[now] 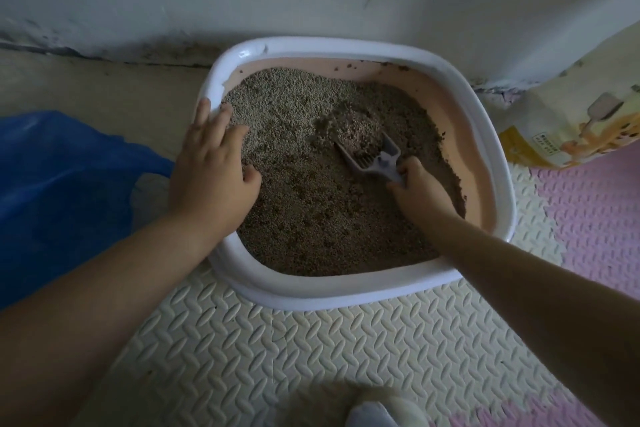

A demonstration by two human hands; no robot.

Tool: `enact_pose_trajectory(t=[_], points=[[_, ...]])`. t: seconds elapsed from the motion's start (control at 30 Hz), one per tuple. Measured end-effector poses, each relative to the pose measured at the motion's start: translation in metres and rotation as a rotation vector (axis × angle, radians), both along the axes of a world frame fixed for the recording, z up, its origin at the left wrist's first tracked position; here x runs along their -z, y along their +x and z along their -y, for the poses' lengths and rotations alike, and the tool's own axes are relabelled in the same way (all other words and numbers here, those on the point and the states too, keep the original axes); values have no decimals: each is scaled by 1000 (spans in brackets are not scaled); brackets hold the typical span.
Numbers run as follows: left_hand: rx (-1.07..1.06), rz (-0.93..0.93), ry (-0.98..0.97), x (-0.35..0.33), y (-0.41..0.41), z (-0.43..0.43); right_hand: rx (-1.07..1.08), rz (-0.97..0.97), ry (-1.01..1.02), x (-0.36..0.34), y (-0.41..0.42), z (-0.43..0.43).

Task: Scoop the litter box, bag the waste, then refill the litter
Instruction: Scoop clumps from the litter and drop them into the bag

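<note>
Scoop: your right hand [417, 185] is gripping the grey slotted litter scoop [372, 158] by its short handle, fingers curled round it, while the blade is digging into the litter right of centre.
Left hand: your left hand [211, 163] is lying palm down with the fingers straight and spread. It is resting across the left rim of the litter box [311, 291], with the fingertips touching the grains.
Litter: the granular litter [304, 218] is filling the box fairly deep. It is probably loose and shifting, so it will be running off the blade unless you are holding it level.
Clump: a paler mound [346, 130] is piling up just ahead of the blade. It is likely crumbly, so get well under it rather than prying at its edge.
Scoop handling: it looks like light, stiff plastic. Hold it at the handle, where you are holding it now.
Box handling: loaded like this it is probably heavy. The smooth white rim is the place for steadying it.
Waste bag: the blue plastic bag [62, 177] is lying slack on the floor, just left of the box. It is thin and floppy, so its mouth will need holding open.
Refill: the printed litter bag [571, 107] is standing to the right of the box, against the wall. It is probably heavy.
</note>
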State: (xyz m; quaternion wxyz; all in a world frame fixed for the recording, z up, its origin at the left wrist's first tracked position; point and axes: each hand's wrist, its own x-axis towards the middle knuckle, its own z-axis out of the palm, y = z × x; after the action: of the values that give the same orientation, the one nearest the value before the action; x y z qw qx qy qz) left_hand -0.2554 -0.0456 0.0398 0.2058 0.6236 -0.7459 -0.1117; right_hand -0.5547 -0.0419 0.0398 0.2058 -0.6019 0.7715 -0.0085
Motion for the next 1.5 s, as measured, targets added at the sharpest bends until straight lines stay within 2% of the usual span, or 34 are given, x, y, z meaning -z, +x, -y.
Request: enact_pose_trajectory(t=[0.17, 0.33, 0.5, 0.73, 0.8, 0.93, 1.17, 1.3, 1.5], points=[[-4, 2, -6, -1, -1, 0, -9, 75, -155, 7, 5, 6], [-11, -14, -2, -2, -1, 0, -65, 205, -311, -17, 5, -7], [-9, -29, 7, -2, -2, -1, -72, 222, -390, -38, 10, -23], [4, -25, 12, -4, -1, -1, -52, 233, -383, -44, 13, -32], [6, -15, 9, -4, -1, -1, -85, 193, -371, -44, 16, -34], [30, 21, 12, -3, -1, 0, -28, 243, -359, -36, 20, -40], [49, 43, 19, -5, 1, -1, -86, 269, -299, -34, 24, -46], [54, 47, 40, -5, 1, -1, -163, 147, -261, -53, -1, -36], [56, 29, 46, -5, 2, -1, -302, -63, 56, -93, -58, -28]])
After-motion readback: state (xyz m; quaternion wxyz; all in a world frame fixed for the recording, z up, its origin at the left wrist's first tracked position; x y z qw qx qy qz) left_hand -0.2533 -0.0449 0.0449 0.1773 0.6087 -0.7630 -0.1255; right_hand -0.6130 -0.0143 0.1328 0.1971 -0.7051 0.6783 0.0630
